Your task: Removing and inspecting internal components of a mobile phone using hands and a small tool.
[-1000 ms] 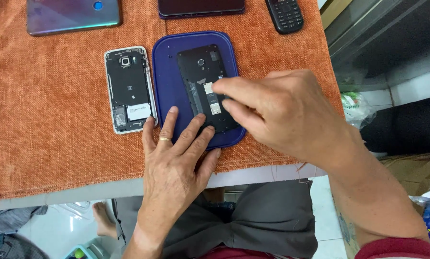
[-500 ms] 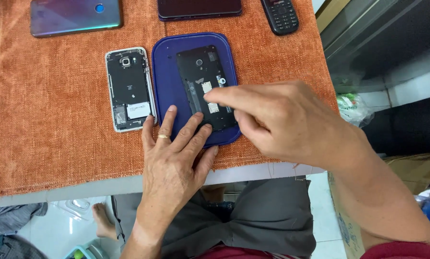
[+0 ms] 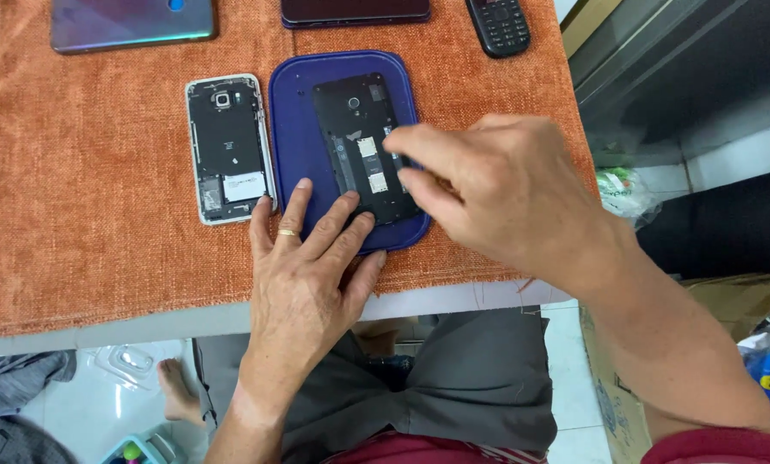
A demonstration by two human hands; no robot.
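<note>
From the head camera, your left hand (image 3: pixel 303 275) lies flat and open, pinning the near edge of the blue tray (image 3: pixel 295 129) at the cloth's (image 3: pixel 93 258) front edge. Your right hand (image 3: pixel 505 193) seems to pinch at the opened phone (image 3: pixel 363 146) inside; work the fingertips gently next.

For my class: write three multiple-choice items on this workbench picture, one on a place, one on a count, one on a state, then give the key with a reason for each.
1. Where does the opened black phone lie?
A. on the blue tray
B. on the floor
C. in a box

2. How many phones lie along the far edge of the orange cloth?
A. one
B. three
C. six

3. How does the left hand rest?
A. clenched
B. flat, fingers spread
C. raised in the air

Key: 1 A, the tray's rim surrounds it. 2 B, two smartphones and a keypad phone. 3 B, its fingers press the tray's near edge.
</note>
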